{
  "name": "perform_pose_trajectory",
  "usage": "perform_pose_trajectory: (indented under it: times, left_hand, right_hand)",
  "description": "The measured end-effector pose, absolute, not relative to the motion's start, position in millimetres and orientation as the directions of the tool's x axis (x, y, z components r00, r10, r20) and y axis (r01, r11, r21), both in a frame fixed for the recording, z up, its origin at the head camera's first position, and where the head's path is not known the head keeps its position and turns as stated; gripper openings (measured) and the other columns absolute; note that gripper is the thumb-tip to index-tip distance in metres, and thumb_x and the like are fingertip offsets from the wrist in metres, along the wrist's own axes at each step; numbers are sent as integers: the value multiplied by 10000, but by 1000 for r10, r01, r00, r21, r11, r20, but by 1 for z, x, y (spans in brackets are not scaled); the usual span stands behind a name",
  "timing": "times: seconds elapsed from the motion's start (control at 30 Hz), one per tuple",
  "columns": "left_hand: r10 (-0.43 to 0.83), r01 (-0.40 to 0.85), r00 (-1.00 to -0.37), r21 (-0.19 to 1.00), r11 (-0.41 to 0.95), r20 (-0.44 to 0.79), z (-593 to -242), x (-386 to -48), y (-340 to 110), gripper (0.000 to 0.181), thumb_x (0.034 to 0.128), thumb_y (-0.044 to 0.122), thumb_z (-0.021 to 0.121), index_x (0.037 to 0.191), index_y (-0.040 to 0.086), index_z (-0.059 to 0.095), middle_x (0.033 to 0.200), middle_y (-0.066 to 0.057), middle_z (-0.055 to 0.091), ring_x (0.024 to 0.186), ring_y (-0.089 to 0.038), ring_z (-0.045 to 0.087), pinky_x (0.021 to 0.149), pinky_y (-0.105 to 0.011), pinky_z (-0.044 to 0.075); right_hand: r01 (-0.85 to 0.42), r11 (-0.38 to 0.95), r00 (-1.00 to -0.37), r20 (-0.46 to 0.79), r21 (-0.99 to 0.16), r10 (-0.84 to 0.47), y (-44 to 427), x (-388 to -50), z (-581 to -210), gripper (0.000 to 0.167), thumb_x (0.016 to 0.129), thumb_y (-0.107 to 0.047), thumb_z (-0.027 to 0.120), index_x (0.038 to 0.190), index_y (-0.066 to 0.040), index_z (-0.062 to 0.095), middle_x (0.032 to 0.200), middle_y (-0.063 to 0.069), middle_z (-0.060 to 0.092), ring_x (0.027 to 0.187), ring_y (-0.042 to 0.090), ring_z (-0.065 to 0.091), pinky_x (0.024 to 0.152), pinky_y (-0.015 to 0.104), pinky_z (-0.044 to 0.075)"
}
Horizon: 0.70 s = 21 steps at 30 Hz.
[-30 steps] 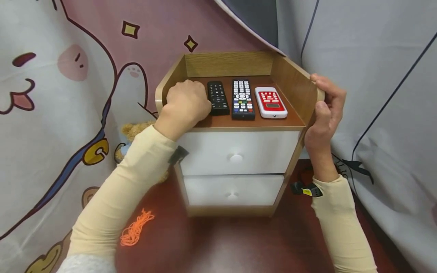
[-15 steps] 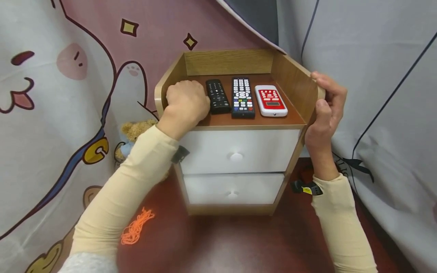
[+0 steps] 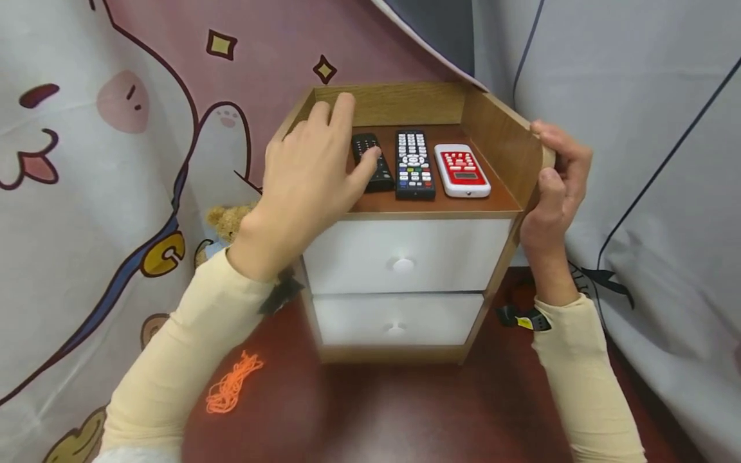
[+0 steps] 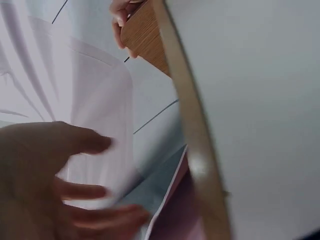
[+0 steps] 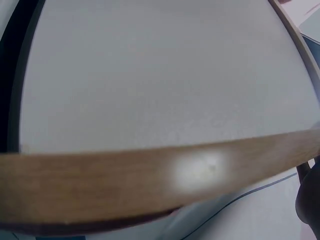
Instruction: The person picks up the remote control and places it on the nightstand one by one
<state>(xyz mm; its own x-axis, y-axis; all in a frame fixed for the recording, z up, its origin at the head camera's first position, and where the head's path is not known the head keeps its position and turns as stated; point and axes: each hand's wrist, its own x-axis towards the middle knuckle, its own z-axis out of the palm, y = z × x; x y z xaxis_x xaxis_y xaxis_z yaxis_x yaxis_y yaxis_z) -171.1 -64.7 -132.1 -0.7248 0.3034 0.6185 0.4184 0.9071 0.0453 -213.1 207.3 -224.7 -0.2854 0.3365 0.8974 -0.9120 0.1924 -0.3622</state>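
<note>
My left hand [image 3: 307, 173] is over the left part of the cabinet top, fingers spread and holding nothing. Its thumb crosses in front of a small black remote control [image 3: 381, 179]; whether they touch, I cannot tell. In the left wrist view the same hand [image 4: 45, 170] is blurred, with its fingers apart. My right hand [image 3: 556, 186] grips the front edge of the cabinet's right side panel [image 3: 500, 145], thumb in front. Beside the black remote lie a longer black remote with white buttons [image 3: 414, 159] and a white remote with a red face [image 3: 461, 170], roughly side by side.
Below the top, the wooden cabinet [image 3: 393, 355] has two white drawers [image 3: 353, 257], both closed, with round knobs. A teddy bear [image 3: 224, 222] sits behind my left forearm. Orange string [image 3: 233, 386] lies on the dark red floor [image 3: 393, 418]. Printed cloth [image 3: 58, 212] hangs around.
My left hand, curled at the left of the cabinet top before, has lifted and spread its fingers, now partly covering the small black remote. My right hand keeps its grip on the side panel.
</note>
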Motion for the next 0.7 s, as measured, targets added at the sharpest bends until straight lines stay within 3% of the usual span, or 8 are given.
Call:
perform_pose_trajectory:
  times: [0.23,0.33,0.4,0.47,0.6,0.7]
  left_hand:
    - [313,710,-269,-32,703,911,-154,-170,-86,440,985,344,561,1276,24,482,1073,-167,579,859,-275,589,532,-392,486]
    - [257,761,-159,-48,647,953,-159,-173,-97,395,972,313,568,1246,46,470,1062,-182,575,893,-274,617,563,-379,509]
    - [206,778,-153,-11,628,967,-165,-175,-104,400,956,314,575,1252,72,455,1094,-183,582,900,-265,632,614,-389,535]
    - [167,778,-188,43,627,968,-172,-177,-113,420,957,357,558,1268,99,440,1135,-179,581,921,-260,640,660,-399,552]
    - [109,753,-302,167,637,947,-192,-186,-135,510,976,506,483,1298,113,441,1173,-190,571,939,-274,648,711,-428,555]
    - [111,705,-419,246,665,901,-214,-195,-154,551,992,532,454,1340,105,450,1205,-192,561,948,-293,637,704,-427,528]
  right_hand:
    - [-883,280,-297,910,-377,290,221,-208,-228,443,843,-131,352,1199,59,535,1322,54,604,1233,226,511,1086,333,352]
    - [-870,301,-305,906,-391,295,228,-205,-227,482,832,-110,361,1246,65,535,1355,72,593,1239,228,517,1087,325,362]
    - [-866,304,-306,901,-397,307,231,-202,-228,505,822,-106,375,1269,64,535,1348,83,597,1212,228,534,1068,314,380]
    - [-858,318,-303,898,-402,318,234,-200,-232,516,817,-110,382,1280,62,531,1343,87,597,1200,222,548,1069,309,391]
    - [-838,358,-298,894,-412,334,243,-201,-245,488,837,-116,387,1273,46,535,1287,31,607,1166,203,559,1057,295,399]
    - [-803,380,-342,878,-458,336,256,-202,-259,446,891,-99,367,1283,15,549,1259,-32,593,1175,197,553,1011,265,412]
